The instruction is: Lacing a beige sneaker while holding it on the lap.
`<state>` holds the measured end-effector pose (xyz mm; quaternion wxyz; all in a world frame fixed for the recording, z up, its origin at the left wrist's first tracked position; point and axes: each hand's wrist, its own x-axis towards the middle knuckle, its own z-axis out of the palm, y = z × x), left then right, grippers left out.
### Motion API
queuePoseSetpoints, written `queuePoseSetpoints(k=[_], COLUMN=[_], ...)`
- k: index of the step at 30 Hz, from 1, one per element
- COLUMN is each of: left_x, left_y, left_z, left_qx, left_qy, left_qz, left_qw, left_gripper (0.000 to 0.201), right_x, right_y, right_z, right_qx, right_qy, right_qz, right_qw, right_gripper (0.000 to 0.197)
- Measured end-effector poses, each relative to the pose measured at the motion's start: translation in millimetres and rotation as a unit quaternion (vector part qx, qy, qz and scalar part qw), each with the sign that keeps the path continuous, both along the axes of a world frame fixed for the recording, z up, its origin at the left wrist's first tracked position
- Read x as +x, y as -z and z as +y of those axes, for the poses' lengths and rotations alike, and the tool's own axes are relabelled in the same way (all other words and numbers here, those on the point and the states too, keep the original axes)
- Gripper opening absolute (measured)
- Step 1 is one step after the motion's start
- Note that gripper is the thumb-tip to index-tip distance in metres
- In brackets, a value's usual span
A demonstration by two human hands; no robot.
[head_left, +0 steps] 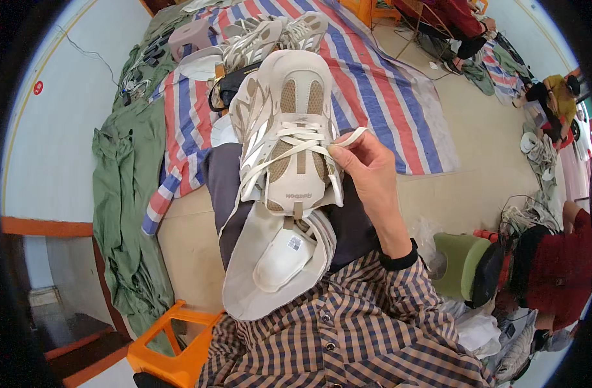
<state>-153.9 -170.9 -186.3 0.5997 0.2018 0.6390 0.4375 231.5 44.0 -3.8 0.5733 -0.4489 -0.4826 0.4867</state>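
Above the dark grey pants (pixel 354 242), the person's right hand (pixel 367 163) pinches a flat cream lace (pixel 355 136) between thumb and finger. The left hand is hidden, so I cannot tell how it grips. The lace runs through a beige, white and brown cloth shoe (pixel 299 184) over the lap, toe pointing away. One loose lace end hangs on the shoe's left side. One white pad (pixel 276 266) with one small square label (pixel 295 243) shows in its opening.

Past the toe, more beige shoes (pixel 264 37) sit in a bunch; the big shoe gets in the way, so I cannot count them. They are on a big red, white and blue striped sheet (pixel 399 123). One pinkish-grey plastic stool (pixel 187 35) is just beside them. Wrinkled green cloth (pixel 131 220) lies to the left. One orange plastic stool (pixel 170 349) stands near the left checked sleeve (pixel 222 355). Off to the right are three other people (pixel 561 275).
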Motion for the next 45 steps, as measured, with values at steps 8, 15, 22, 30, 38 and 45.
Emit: queuePoseSetpoints(k=[8,15,22,30,38,45], left_x=[-33.9,45.5,124.9,157.3,160.0,168.0], left_y=[-26.2,-186.4,-246.6,-233.7,-232.0,-226.4], left_z=[60.7,161.5,219.9,230.0,236.1,234.8], left_qx=[0.033,0.198,0.263,0.332,0.318,0.331], left_qy=[-0.157,0.104,0.179,0.230,0.207,0.220], left_qz=[-0.158,0.105,0.071,0.121,0.117,0.202], left_qw=[0.974,0.969,0.945,0.907,0.918,0.895], left_gripper=[0.023,0.021,0.020,0.018,0.015,0.009], right_x=[-17.8,-19.1,-17.3,-18.0,-18.1,-19.2], right_y=[-14.0,-18.8,-11.9,-6.0,-4.4,-3.3], right_z=[-24.2,-37.9,-36.0,-34.0,-34.9,-34.6], right_qx=[0.060,0.163,0.203,0.215,0.208,0.213], right_qy=[0.065,0.095,0.099,0.107,0.111,0.113], right_qz=[-0.176,-0.363,-0.427,-0.393,-0.387,-0.384], right_qw=[0.980,0.912,0.876,0.887,0.892,0.891], right_gripper=[0.021,0.042,0.044,0.043,0.042,0.040])
